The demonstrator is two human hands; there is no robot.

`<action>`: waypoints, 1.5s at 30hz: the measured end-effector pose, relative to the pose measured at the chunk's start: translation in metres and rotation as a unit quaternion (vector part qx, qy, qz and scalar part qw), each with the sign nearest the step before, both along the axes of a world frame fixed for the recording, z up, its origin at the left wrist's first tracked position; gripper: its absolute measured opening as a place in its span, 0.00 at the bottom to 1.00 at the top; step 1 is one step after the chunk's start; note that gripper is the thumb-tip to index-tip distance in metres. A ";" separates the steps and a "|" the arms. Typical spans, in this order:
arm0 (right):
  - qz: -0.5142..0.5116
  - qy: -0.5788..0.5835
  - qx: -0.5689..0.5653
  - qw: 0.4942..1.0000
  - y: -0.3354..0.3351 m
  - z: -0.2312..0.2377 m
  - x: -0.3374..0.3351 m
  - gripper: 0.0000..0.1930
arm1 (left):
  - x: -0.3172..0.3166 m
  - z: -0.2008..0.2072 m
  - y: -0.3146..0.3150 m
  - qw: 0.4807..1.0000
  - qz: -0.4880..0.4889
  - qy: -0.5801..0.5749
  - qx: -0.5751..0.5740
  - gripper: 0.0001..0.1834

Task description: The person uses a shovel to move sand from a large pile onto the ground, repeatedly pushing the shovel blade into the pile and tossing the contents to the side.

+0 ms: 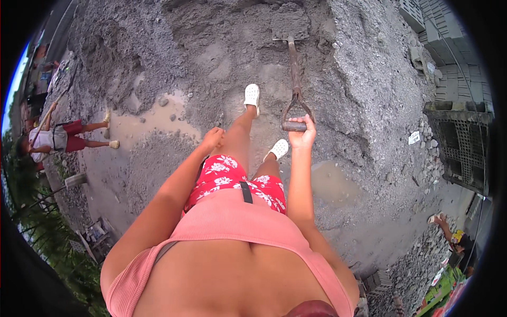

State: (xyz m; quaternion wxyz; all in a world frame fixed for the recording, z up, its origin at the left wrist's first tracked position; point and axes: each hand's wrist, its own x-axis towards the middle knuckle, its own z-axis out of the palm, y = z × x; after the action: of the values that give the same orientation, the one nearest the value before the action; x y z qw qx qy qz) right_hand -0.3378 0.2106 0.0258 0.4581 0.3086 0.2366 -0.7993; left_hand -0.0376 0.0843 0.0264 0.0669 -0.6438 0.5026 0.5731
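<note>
My right hand (302,135) is closed round the D-shaped grip of a shovel (295,74). The shaft runs straight away from me, and the blade at the far end carries grey wet gravel (290,24) against the gravel bank. Close to my left thigh, my left hand (213,140) is loosely curled, with nothing visible in its fingers. It is apart from the shovel.
Muddy puddles (153,127) lie at left and beside my right arm (335,182). A gravel slope (375,90) rises at right, near stacked concrete blocks (457,79) and a dark crate (459,142). Another person (60,138) holds a long pole at left; someone (458,244) is at lower right.
</note>
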 end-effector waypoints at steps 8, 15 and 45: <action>-0.030 -0.036 0.122 0.991 0.075 0.055 0.045 0.11 | -0.088 -0.059 -0.058 0.988 0.081 0.074 0.110 0.21; -0.070 -0.009 0.329 0.942 0.012 0.131 0.058 0.07 | -0.270 -0.183 -0.110 0.979 0.131 0.057 0.143 0.34; 0.079 0.298 0.633 0.710 0.127 0.086 0.056 0.02 | -0.171 -0.159 -0.130 0.722 0.566 0.184 0.354 0.30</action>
State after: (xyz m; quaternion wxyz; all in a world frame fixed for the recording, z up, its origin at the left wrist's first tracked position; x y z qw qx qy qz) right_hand -0.2822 0.3376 0.1118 0.1228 0.2526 0.8348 -0.4735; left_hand -0.2083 -0.0452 -0.1326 -0.1412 -0.6197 -0.1921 0.7477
